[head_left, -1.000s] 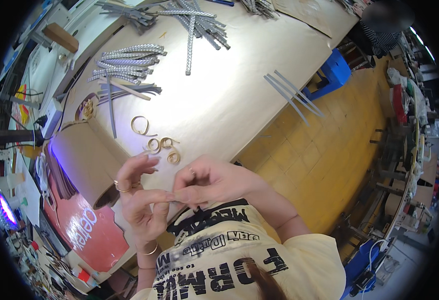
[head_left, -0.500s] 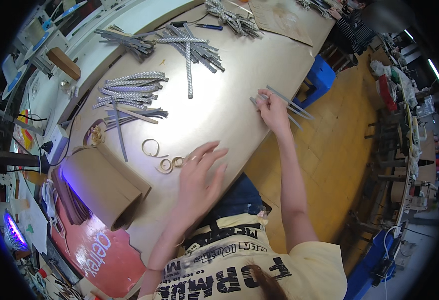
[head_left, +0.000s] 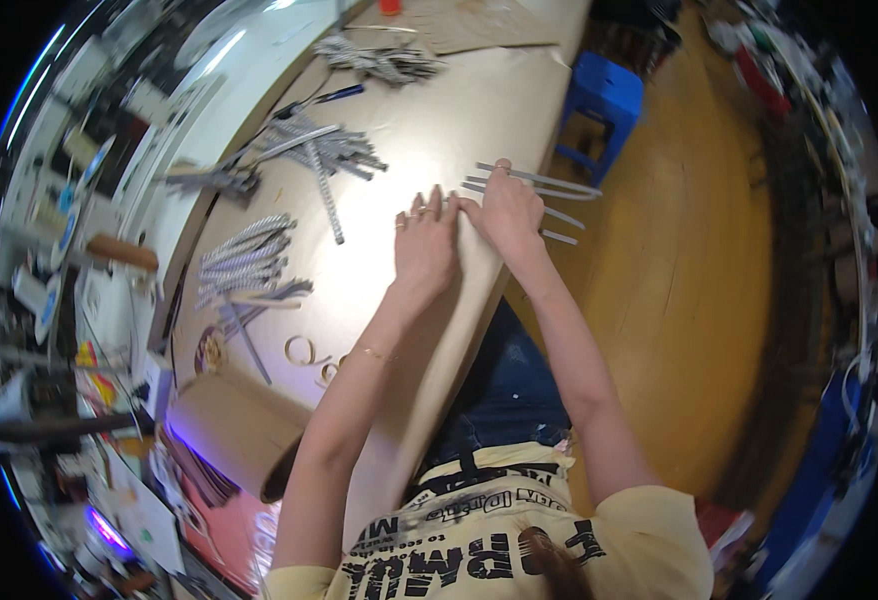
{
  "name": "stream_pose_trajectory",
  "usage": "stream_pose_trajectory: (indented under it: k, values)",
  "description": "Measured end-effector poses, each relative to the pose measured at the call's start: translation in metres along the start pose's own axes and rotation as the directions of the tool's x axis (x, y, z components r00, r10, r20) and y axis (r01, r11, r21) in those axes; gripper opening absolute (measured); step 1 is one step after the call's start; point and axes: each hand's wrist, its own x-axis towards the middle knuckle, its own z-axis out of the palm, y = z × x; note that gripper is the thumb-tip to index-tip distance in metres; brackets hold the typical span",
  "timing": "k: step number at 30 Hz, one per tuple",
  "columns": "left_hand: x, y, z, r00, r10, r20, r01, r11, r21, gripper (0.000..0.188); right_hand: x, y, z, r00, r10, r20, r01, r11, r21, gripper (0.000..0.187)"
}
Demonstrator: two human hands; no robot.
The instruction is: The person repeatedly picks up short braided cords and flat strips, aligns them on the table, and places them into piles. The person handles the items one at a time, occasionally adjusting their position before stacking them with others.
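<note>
My right hand [head_left: 511, 210] is at the table's right edge, on top of several thin grey strips [head_left: 551, 186]. Its index finger lies across one strip, and the thumb points left; the other fingers are mostly hidden. The strips' right ends stick out past the edge over the floor. Right beside it, my left hand [head_left: 425, 245] rests low over the table, fingers stretched forward and slightly apart, its index fingertip close to my right thumb. Whether the two touch I cannot tell. Nothing shows in the left hand.
Bundles of braided silver-grey strips [head_left: 247, 255] and flat grey strips [head_left: 334, 150] lie on the table [head_left: 429, 120]. Curled tan strips [head_left: 300, 350] sit near my left forearm. A rolled brown sheet [head_left: 234, 425] is at the near left. Beyond the edge stands a blue stool [head_left: 604, 90].
My left hand has moved forward and right, from beside the curled strips to next to my right hand. The right hand has turned over the grey strips. The view has swung right.
</note>
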Motion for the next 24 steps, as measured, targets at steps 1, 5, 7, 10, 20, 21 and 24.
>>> stream_pose_trajectory:
  k: [1,5,7,10,20,21,24]
  values:
    - [0.000,-0.002,0.000,1.000,-0.001,0.021,0.001,1.000,0.019,0.056,-0.007,0.008,-0.002,1.000,0.017,0.008,-0.018,1.000,0.015,0.074]
    - [-0.003,-0.006,0.000,0.998,0.055,-0.026,-0.054,0.998,0.030,0.053,-0.058,0.079,-0.006,0.995,0.065,-0.080,-0.050,0.983,0.178,0.056]
    - [-0.005,-0.004,0.001,0.998,0.066,-0.021,-0.066,0.998,0.016,0.054,-0.092,0.135,-0.003,0.969,0.203,-0.138,-0.165,0.955,0.247,0.050]
    - [-0.006,-0.002,0.005,0.999,0.043,-0.008,-0.043,0.999,0.011,0.056,-0.143,0.221,0.010,0.853,0.517,-0.066,-0.478,0.827,0.297,0.050]
    - [-0.005,-0.002,0.012,0.999,0.044,-0.001,-0.044,0.998,0.039,0.060,-0.168,0.290,0.087,0.717,0.653,0.244,-0.677,0.735,0.022,0.039]
    - [-0.005,-0.002,0.012,0.999,0.039,0.002,-0.039,0.998,0.044,0.060,-0.158,0.282,0.088,0.721,0.642,0.261,-0.671,0.741,0.034,0.039]
    - [-0.006,-0.002,0.012,0.999,0.038,-0.014,-0.038,0.999,0.034,0.060,-0.130,0.261,0.084,0.746,0.597,0.295,-0.634,0.772,0.045,0.040]
